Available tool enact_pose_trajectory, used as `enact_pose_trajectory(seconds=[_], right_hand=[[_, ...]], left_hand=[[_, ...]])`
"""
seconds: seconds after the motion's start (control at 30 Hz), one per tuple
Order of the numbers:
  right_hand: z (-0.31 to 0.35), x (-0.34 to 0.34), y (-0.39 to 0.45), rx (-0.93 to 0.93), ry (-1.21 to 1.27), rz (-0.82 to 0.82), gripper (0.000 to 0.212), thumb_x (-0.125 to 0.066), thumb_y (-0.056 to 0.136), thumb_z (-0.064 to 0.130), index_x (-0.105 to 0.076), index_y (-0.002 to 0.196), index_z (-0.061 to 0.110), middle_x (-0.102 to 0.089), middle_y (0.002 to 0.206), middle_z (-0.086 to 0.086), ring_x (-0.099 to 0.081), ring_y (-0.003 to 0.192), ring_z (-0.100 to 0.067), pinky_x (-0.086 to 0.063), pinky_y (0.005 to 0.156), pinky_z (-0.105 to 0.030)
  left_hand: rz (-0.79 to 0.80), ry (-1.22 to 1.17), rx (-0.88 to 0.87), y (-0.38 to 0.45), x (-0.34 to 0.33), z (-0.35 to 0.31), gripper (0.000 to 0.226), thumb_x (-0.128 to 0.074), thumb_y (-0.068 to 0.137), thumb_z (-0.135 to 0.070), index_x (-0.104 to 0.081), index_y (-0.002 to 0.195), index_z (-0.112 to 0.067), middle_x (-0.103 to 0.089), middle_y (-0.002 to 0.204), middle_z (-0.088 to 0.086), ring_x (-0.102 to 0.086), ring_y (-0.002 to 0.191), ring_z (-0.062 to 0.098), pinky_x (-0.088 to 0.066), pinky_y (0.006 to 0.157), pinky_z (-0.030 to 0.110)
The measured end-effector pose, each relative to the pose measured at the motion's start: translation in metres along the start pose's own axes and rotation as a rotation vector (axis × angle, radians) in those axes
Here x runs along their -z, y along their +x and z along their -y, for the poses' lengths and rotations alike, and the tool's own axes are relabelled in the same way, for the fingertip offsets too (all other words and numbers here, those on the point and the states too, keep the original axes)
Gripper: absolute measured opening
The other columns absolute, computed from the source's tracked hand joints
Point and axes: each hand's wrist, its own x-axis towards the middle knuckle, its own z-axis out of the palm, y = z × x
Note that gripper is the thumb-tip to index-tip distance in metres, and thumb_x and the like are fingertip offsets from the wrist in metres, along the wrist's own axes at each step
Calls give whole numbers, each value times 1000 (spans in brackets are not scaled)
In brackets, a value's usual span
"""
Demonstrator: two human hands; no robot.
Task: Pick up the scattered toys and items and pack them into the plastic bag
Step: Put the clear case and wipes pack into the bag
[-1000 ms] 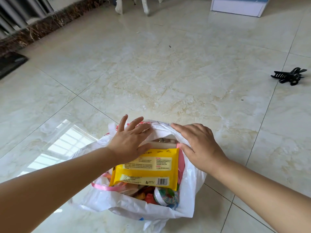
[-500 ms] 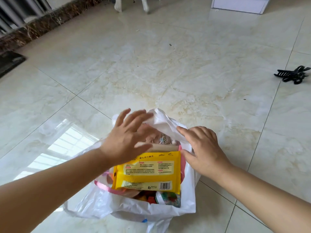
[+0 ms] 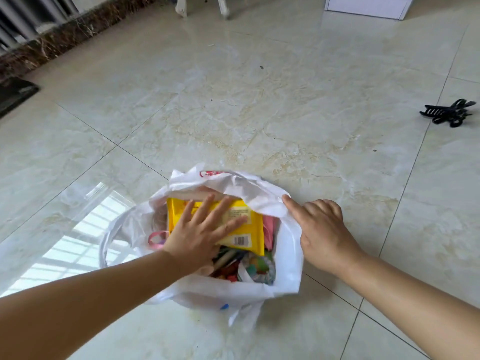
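Note:
A white plastic bag [image 3: 288,255] sits open on the tiled floor in front of me. Inside lies a yellow packet [image 3: 255,229] on top of colourful toys [image 3: 259,266] and a pink ribbon [image 3: 155,239]. My left hand [image 3: 200,235] lies flat on the yellow packet with its fingers spread. My right hand [image 3: 322,232] is at the bag's right rim, index finger against the folded flap, the other fingers curled and the thumb hidden under the plastic. A black hair claw clip [image 3: 448,115] lies on the floor far to the right, apart from the bag.
White chair legs [image 3: 181,6] and a white and blue box [image 3: 366,6] stand at the far edge of the floor. A dark stone sill [image 3: 65,35] runs along the far left, with a dark mat [image 3: 13,94] below it.
My left hand has come off the bag's far rim and dropped flat onto the yellow packet. The bag's far flap now folds over the packet's top edge. My right hand stays at the right rim.

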Motion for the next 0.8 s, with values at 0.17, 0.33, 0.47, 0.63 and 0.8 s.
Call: enact_pose_trajectory(seconds=[0.17, 0.33, 0.47, 0.63, 0.8], right_hand=[[4, 4, 1, 18, 128, 74, 79, -42, 66, 9, -24, 140, 28, -51, 98, -2, -52, 94, -27, -29, 95, -38], [6, 17, 5, 1, 183, 59, 71, -52, 78, 10, -26, 141, 30, -36, 140, -17, -42, 121, -36, -29, 102, -41], [6, 26, 3, -13, 209, 177, 68, -50, 88, 17, -16, 143, 37, -13, 152, -10, -19, 136, -25, -12, 110, -32], [7, 32, -3, -16, 280, 223, 69, -51, 89, 20, -12, 143, 37, -6, 153, -5, -14, 138, -20, -12, 110, -27], [8, 28, 2, -7, 262, 176, 80, -58, 85, 31, -3, 142, 41, 2, 154, -8, -18, 138, -24, -19, 109, -32]], left_hand=[[-13, 19, 77, 8, -4, 22, 78, -57, 76, -49, -23, 144, -32, -35, 147, 13, -38, 130, 41, -30, 104, 59], [-46, -16, 51, 2, -4, 21, 66, -41, 79, -51, -30, 141, -31, -31, 148, 12, -32, 135, 34, -20, 105, 52], [-96, -115, -32, -4, -2, 11, 60, -39, 83, -60, -40, 135, -31, -38, 145, 10, -26, 136, 30, -18, 107, 53], [-118, -121, 169, -2, 12, 38, 73, -16, 84, -72, -27, 141, -28, -29, 150, 10, -14, 140, 26, -4, 112, 54], [-92, -188, 411, -24, 13, 75, 89, -14, 71, -85, -22, 142, -32, -17, 154, 8, -8, 142, 27, -3, 111, 58]])
